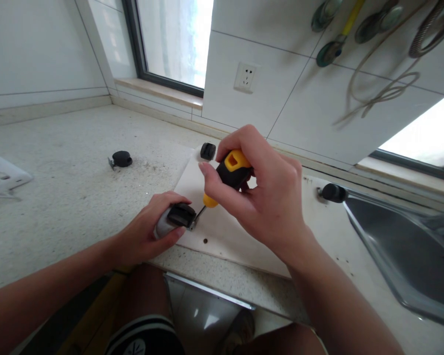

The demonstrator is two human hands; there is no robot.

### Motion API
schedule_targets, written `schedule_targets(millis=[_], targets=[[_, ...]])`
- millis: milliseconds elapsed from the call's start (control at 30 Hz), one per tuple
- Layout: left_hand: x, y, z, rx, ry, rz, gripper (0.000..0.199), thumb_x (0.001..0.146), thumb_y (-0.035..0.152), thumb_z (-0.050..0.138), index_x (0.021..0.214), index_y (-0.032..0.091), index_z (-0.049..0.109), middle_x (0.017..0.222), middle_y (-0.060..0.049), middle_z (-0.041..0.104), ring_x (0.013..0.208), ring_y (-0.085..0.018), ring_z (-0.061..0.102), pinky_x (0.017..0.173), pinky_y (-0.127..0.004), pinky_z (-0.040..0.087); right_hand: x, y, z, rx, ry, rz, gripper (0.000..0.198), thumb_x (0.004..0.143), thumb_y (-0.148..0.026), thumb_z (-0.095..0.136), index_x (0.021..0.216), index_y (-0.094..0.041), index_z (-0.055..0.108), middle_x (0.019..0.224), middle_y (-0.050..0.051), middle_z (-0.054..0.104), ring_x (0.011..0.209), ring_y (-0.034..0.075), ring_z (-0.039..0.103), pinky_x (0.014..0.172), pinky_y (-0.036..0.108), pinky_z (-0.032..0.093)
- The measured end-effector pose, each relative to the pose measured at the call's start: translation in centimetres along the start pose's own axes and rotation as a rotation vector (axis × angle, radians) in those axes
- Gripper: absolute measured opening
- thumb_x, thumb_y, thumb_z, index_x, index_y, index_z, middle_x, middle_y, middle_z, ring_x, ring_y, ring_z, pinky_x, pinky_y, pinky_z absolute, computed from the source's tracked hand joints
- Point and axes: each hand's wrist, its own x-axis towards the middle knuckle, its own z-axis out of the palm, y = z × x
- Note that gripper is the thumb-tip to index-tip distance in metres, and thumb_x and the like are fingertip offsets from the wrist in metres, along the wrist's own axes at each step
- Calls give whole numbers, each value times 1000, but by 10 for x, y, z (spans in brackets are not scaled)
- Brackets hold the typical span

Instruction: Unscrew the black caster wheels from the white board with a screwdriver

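Note:
My right hand (268, 197) grips a stubby screwdriver (227, 173) with a yellow and black handle. Its tip points down-left into the metal bracket of a black caster wheel (181, 215). My left hand (148, 231) holds that caster against the near-left corner of a white board (225, 231) lying on the speckled counter. A second caster (207, 151) sits at the board's far-left corner. A third caster (331, 193) sits at the board's far-right corner, beside the sink.
A loose caster wheel (121, 159) lies on the counter (66, 177) to the left. A white object (2, 173) sits at the far left edge. A steel sink (403, 246) is at the right. A wall socket (245, 77) and hanging tools (336, 39) are on the tiled wall.

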Motion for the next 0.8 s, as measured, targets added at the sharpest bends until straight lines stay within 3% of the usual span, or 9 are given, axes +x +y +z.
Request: schedule_targets(millis=[267, 633, 800], targets=[[0, 0, -2, 8, -7, -14, 44, 103, 43, 73, 144, 29, 64, 136, -11, 74, 126, -33, 70, 116, -53, 58, -1, -3, -6, -22, 80, -81, 17, 103, -26, 80, 98, -24, 64, 91, -3, 69, 76, 11, 59, 72, 28, 50], [0, 1, -1, 6, 0, -20, 44, 103, 42, 73, 144, 29, 64, 134, -11, 75, 125, -33, 70, 117, -54, 57, -1, -3, -4, -16, 10, -52, 16, 105, -27, 77, 96, -24, 64, 87, -4, 69, 75, 11, 63, 71, 29, 50], [0, 0, -2, 14, -16, -25, 42, 102, 42, 73, 142, 29, 64, 131, -9, 75, 123, -33, 72, 113, -52, 59, -5, -3, -2, -7, -1, -134, 11, 108, -30, 73, 99, -24, 69, 89, -2, 72, 78, 12, 65, 69, 29, 49]])
